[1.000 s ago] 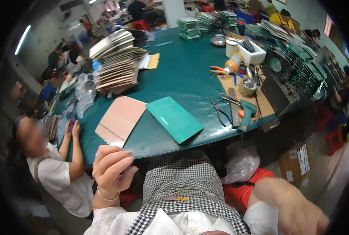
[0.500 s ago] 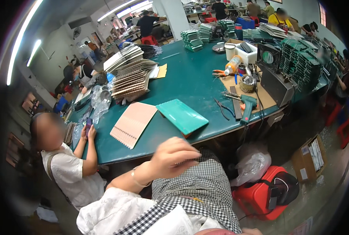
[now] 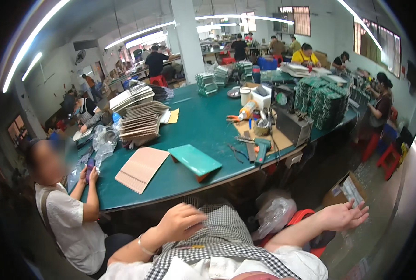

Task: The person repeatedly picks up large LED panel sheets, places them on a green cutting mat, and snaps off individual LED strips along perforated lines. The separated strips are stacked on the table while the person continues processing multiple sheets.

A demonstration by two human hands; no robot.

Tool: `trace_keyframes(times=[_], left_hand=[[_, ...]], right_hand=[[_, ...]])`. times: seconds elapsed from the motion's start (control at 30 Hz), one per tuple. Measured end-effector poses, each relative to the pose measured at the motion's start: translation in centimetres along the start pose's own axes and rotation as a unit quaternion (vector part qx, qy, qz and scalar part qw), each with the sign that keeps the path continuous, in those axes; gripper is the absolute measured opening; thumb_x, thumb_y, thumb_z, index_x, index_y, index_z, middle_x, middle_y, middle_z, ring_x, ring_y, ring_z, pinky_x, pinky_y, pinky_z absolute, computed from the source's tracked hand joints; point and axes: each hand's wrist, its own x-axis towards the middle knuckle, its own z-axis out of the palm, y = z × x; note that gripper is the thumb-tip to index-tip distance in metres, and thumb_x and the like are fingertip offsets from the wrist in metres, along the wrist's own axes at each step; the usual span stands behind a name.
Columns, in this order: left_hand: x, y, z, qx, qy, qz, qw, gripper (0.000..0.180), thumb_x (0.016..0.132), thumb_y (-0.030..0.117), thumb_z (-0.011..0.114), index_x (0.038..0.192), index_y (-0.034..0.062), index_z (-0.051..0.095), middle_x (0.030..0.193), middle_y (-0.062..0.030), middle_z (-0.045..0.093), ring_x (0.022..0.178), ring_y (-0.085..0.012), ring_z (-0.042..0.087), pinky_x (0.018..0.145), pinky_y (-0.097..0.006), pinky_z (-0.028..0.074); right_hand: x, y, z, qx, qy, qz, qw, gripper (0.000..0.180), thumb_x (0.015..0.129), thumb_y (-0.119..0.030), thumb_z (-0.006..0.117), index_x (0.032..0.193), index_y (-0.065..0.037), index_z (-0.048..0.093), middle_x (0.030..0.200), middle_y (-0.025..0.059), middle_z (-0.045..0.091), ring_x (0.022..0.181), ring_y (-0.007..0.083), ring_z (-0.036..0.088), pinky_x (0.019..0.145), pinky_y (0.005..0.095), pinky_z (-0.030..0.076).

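My left hand hangs over my checked apron, its slightly blurred fingers loosely bent, with nothing seen in it. Out to the right, my right hand is open and bare, palm up and fingers apart. On the green table beyond my left hand lies a pale pink pad with a row of binding along its near edge. Beside it a green hard cover is tilted up, its reddish-brown underside showing. Neither hand touches these.
A stack of brown boards stands at the left. At the right are a glue gun, pliers, a black box and piled green pieces. A seated person holds a phone. A carton stands on the floor.
My view has lifted and turned rightward. My right hand has come into sight, stretched out to the right. My left hand has drawn back from the table's edge. The pad and cover stay put.
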Motion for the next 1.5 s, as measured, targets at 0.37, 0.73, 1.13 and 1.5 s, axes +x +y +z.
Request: trace_keyframes(times=[0.37, 0.73, 1.13, 1.5], left_hand=[[-33.4, -5.5, 16.9, -0.292, 0.219, -0.755, 0.544, 0.026, 0.095, 0.024, 0.056, 0.11, 0.0047, 0.065, 0.094, -0.0072, 0.07, 0.084, -0.0124, 0.064, 0.071, -0.029, 0.051], [-28.8, -14.7, 20.6, -0.51, 0.202, -0.814, 0.19, 0.038, 0.099, 0.026, 0.044, 0.115, -0.0027, 0.062, 0.105, -0.0142, 0.069, 0.092, -0.0226, 0.066, 0.076, -0.035, 0.051], [-27.9, -21.8, 19.7, -0.521, 0.167, -0.81, 0.213, 0.037, 0.097, 0.025, 0.046, 0.113, -0.0042, 0.063, 0.104, -0.0147, 0.069, 0.092, -0.0239, 0.066, 0.077, -0.036, 0.052], [-33.4, -13.6, 24.8, -0.5, 0.206, -0.796, 0.272, 0.037, 0.096, 0.024, 0.048, 0.111, -0.0056, 0.064, 0.103, -0.015, 0.069, 0.092, -0.0251, 0.066, 0.077, -0.038, 0.052]], right_hand=[[-21.5, 8.2, -18.6, -0.297, -0.783, 0.541, 0.084, 0.023, 0.087, -0.005, 0.054, 0.105, 0.0, 0.067, 0.094, 0.0096, 0.069, 0.084, 0.0181, 0.065, 0.075, 0.0313, 0.053], [-29.7, 6.6, -38.6, -0.53, -0.55, 0.644, -0.051, 0.027, 0.088, -0.02, 0.057, 0.103, 0.0, 0.068, 0.094, 0.0124, 0.071, 0.083, 0.0262, 0.068, 0.073, 0.038, 0.053], [-37.7, 12.8, -31.8, -0.538, -0.659, 0.526, -0.01, 0.029, 0.088, -0.023, 0.057, 0.101, 0.001, 0.068, 0.094, 0.0137, 0.071, 0.083, 0.0284, 0.068, 0.075, 0.0391, 0.053], [-27.2, 4.2, -2.9, -0.085, -0.867, 0.414, 0.264, 0.013, 0.082, -0.001, 0.062, 0.093, 0.002, 0.069, 0.084, 0.0148, 0.069, 0.079, 0.0233, 0.068, 0.07, 0.0302, 0.053]])
